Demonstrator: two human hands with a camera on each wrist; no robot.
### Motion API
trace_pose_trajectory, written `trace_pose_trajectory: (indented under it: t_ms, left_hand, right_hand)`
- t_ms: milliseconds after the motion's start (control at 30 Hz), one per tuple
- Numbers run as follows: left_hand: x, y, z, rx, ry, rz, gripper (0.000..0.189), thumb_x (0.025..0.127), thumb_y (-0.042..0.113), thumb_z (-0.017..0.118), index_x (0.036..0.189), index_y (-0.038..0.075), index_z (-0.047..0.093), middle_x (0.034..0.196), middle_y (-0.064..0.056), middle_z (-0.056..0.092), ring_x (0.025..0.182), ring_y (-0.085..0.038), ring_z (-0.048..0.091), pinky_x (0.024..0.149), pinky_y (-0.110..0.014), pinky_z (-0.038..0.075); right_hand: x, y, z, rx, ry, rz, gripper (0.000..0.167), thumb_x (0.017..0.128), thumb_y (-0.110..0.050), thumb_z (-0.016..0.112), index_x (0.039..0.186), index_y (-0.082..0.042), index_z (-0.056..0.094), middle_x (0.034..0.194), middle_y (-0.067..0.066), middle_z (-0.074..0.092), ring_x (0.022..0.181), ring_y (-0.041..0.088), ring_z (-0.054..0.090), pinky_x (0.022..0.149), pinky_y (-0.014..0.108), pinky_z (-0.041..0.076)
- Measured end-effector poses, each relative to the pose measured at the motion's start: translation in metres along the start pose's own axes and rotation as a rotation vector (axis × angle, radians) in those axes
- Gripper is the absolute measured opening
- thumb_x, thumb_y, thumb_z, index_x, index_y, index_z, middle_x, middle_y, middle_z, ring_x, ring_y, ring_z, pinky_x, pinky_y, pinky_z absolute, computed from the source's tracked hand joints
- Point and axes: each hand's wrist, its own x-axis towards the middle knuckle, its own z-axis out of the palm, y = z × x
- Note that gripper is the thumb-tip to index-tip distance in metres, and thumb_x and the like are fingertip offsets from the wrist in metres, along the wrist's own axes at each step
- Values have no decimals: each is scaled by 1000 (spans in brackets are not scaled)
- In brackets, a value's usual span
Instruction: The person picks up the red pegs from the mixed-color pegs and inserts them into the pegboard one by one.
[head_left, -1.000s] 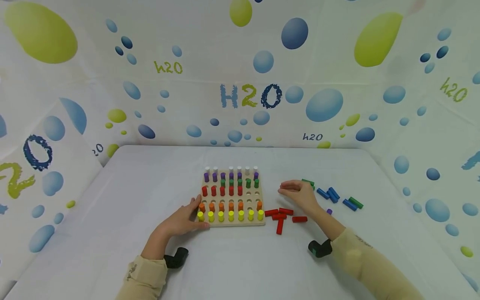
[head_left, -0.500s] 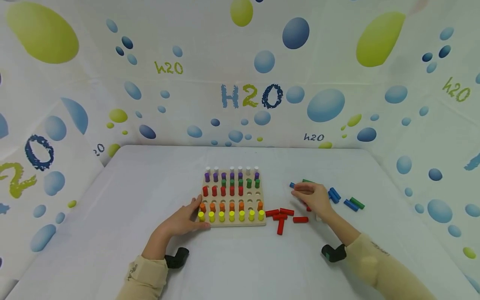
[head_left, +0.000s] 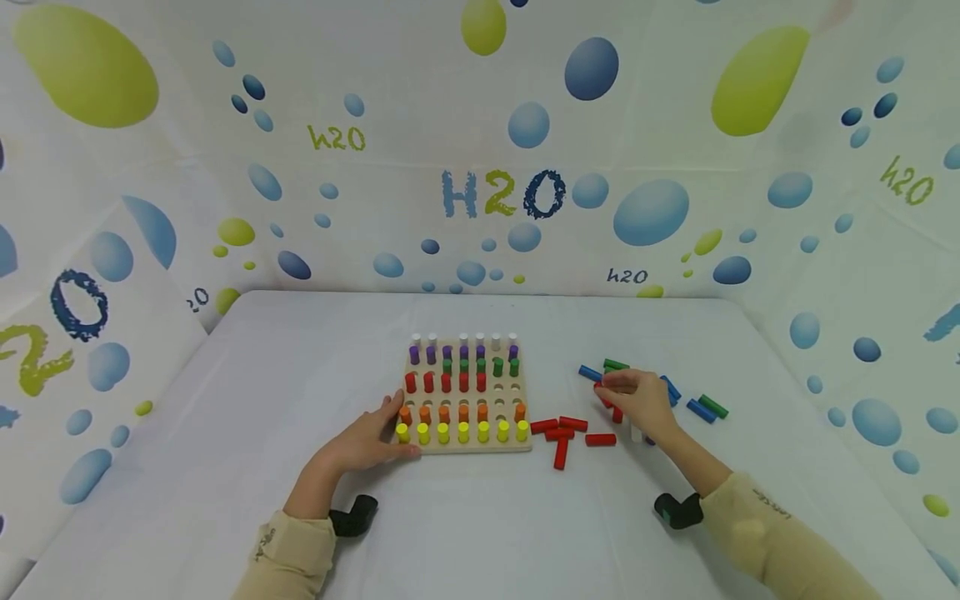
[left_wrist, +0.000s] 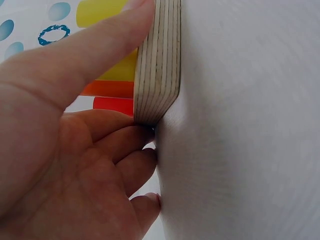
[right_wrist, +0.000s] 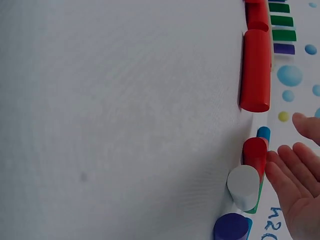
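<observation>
My left hand (head_left: pixel 367 437) grips the near left corner of a wooden pegboard (head_left: pixel 468 451). Its thumb (left_wrist: pixel 100 47) lies along the front edge, and the other fingers (left_wrist: pixel 135 165) touch the side and the table. Rows of yellow, orange, red, green, purple and white pegs stand in the board; some holes are bare. Over the loose pegs to its right hovers my right hand (head_left: pixel 637 402), thumb (right_wrist: pixel 306 127) apart from the fingers (right_wrist: pixel 287 172), nothing between them. Close by its fingertips lie a blue peg (head_left: pixel 590 373) and a red peg (right_wrist: pixel 255 152).
Several red pegs (head_left: pixel 560 452) lie right of the board. Blue pegs (head_left: pixel 701 410) and green pegs (head_left: pixel 714 406) are scattered farther right. Beneath the right hand are a white peg (right_wrist: pixel 244 185) and a purple peg (right_wrist: pixel 231 227). A printed cloth (head_left: pixel 337 208) hangs behind the table.
My right hand has moved right and slightly toward me, its thumb and fingers now over the loose pegs. Blue and red pegs have come into sight beside it. The left hand stays put.
</observation>
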Motion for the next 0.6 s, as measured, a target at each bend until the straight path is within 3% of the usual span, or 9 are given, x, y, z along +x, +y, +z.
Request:
trace_pose_trajectory:
  t_ms: [333,600]
  left_hand:
    - [-1,1,-1,12,-2,4,102,73,49,71,146,6,15,147,-27,13,133,-46,11,105,-59,9]
    - [-1,1,0,6,-4,4,103,72,49,71,146,5,15,147,-27,13,133,-45,11,105,-59,8]
  right_hand:
    - [2,-2,4,-94,-12,-5,24,81,-13,70,99,2,66,91,15,68,82,26,65,66,30,55]
    - [5,-8,5,-258,-58,-8,21,80,-11,71,95,2,68,83,12,68,67,18,62,59,26,54]
